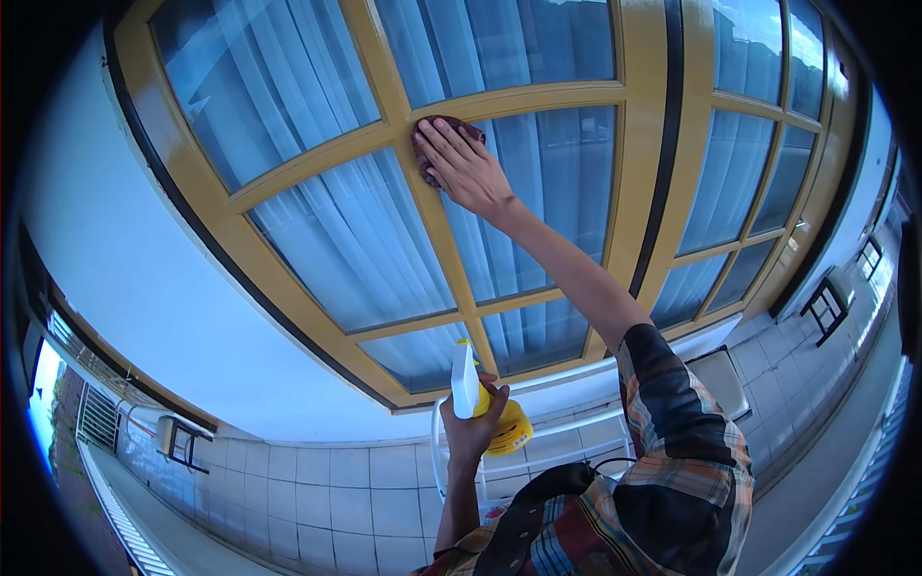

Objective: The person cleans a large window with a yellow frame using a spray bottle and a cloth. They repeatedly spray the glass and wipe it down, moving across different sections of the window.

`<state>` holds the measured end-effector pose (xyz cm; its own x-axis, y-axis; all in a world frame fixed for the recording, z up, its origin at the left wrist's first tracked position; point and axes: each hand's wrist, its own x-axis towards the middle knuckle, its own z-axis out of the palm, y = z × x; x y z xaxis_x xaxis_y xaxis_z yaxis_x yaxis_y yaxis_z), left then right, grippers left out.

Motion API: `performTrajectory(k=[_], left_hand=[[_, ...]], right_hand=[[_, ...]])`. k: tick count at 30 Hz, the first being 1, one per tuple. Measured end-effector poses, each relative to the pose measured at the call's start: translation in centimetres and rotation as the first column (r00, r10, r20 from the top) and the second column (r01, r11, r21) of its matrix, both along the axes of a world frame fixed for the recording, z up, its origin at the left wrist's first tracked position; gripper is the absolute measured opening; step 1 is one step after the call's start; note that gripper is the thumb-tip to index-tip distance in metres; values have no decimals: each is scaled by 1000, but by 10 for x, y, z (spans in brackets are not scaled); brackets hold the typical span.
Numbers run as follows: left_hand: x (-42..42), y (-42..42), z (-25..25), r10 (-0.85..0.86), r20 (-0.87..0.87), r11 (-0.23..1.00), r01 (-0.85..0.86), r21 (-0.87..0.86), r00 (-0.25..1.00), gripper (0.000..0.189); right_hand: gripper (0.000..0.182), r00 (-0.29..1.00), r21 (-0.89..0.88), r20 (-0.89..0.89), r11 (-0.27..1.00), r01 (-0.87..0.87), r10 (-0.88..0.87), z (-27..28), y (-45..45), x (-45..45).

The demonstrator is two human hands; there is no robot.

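My right hand [464,169] lies flat over a dark reddish cloth [426,160], pressing it against a paned window [518,194]. The cloth sits at a crossing of the yellow-brown window bars [399,129], over the upper left corner of a pane. Lower down, my left hand [470,426] grips a yellow spray bottle [510,426] by its neck. Its white trigger head [464,381] points up towards the window, away from my body. Fingers partly hide the trigger.
Behind the glass hang pale curtains [360,245]. A white metal rack or bench frame [555,446] stands below the window, close to my body. Chairs stand on the tiled floor [338,497]: one at left [180,441], others at right [724,378]. White railings [119,518] edge the porch.
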<state>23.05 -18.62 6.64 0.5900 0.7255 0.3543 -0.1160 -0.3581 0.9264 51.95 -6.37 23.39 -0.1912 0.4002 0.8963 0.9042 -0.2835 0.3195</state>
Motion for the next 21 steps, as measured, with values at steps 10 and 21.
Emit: performTrajectory(k=[10, 21], left_hand=[[14, -6, -1, -32, 14, 999, 33, -30, 999, 24], [27, -29, 2, -105, -3, 992, 105, -72, 994, 25]], right_hand=[[54, 996, 39, -51, 997, 73, -71, -27, -78, 75], [53, 936, 448, -351, 882, 149, 19, -31, -102, 107]])
